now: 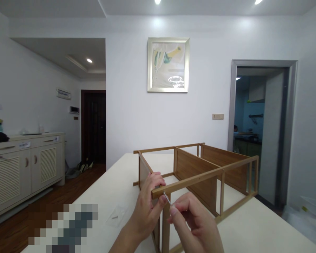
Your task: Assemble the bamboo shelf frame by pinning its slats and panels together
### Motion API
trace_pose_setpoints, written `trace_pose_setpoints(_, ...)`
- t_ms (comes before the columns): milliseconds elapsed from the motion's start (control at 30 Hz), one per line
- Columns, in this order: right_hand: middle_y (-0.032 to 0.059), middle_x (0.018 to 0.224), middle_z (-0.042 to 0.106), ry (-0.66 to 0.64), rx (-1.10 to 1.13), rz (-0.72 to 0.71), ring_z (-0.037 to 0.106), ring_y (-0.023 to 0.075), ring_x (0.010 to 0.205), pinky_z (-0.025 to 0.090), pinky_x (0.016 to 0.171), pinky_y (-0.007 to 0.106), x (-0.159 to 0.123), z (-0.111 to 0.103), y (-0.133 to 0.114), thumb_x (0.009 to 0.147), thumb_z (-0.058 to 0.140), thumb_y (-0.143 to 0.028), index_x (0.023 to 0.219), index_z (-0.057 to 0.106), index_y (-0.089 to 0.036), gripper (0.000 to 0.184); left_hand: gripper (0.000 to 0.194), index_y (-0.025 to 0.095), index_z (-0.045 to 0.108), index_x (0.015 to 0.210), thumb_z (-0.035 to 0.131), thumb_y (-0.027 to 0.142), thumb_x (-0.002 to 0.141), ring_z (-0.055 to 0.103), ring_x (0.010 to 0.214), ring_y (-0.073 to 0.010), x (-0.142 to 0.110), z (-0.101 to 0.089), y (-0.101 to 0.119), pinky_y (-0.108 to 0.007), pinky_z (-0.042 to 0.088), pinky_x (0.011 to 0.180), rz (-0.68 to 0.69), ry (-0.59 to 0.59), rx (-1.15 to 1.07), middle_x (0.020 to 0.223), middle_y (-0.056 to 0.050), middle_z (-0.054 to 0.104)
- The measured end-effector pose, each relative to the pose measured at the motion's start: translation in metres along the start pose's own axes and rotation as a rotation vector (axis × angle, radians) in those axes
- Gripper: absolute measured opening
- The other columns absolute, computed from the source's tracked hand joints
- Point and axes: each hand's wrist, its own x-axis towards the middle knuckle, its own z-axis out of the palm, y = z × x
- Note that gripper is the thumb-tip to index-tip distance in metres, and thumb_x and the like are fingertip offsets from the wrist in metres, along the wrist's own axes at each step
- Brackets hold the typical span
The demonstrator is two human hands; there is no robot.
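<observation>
A wooden shelf frame (pixel 195 180) lies on its side on the white table (pixel 100 191), its shelf boards standing upright. My left hand (pixel 147 200) is closed around the near corner of the frame, thumb below the rail end and fingers over the top. In my right hand (pixel 193 221), thumb and fingers pinch a thin silver metal tool that looks like a hex key (pixel 168 199). Its tip meets the side of the rail at a small hole or bolt head near the rail's end. The tool's other end is hidden in my fingers.
A small clear plastic bag (pixel 117 215) with a screw lies left of my hands. A pixelated patch (pixel 73 225) covers the table's left edge. Beyond stand a white cabinet (pixel 42 161) and a doorway (pixel 260 140), with a person partly visible inside.
</observation>
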Motion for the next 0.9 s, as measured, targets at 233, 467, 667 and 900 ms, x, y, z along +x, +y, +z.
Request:
trace_pose_setpoints(233,0.001,0.068,0.061,0.013,0.039,0.119,0.064,0.013,0.059,0.054,0.057,0.02,-0.002,0.003,-0.004,0.089,0.059,-0.038,0.074,0.06,-0.019,0.025,0.026,0.022,0.055,0.111,0.053,0.038,0.091,0.045,0.129,-0.0276,0.0,0.001,-0.004,-0.051,0.026,0.114,0.055,-0.011,0.051,0.118,-0.01,0.059)
trace_pose_setpoints(467,0.0067,0.085,0.067,-0.028,-0.193,-0.381,0.066,0.015,0.073,0.056,0.066,0.021,-0.002,-0.004,0.008,0.092,0.055,-0.018,0.105,0.064,-0.021,0.017,0.026,0.022,0.054,0.111,0.049,0.039,0.093,0.046,0.126,-0.026,0.0,0.0,-0.001,-0.051,0.023,0.115,0.048,-0.036,0.061,0.115,-0.009,0.058)
trace_pose_setpoints(667,0.0109,0.099,0.068,-0.281,-0.364,-0.637,0.067,0.016,0.09,0.056,0.079,0.022,0.008,-0.031,0.015,0.093,0.048,-0.008,0.126,0.054,-0.016,0.035,0.028,0.021,0.054,0.11,0.047,0.042,0.093,0.046,0.126,-0.0274,0.001,0.0,-0.001,-0.053,0.023,0.115,0.046,-0.045,0.062,0.115,-0.011,0.057)
trace_pose_setpoints(900,0.0175,0.112,0.067,-0.362,-0.65,-0.869,0.064,0.0266,0.107,0.055,0.089,0.035,0.016,-0.057,0.027,0.097,0.042,-0.022,0.13,0.055,-0.011,0.037,0.027,0.021,0.054,0.112,0.048,0.041,0.093,0.046,0.126,-0.0271,0.001,-0.001,0.0,-0.052,0.024,0.115,0.056,-0.049,0.04,0.115,-0.01,0.058)
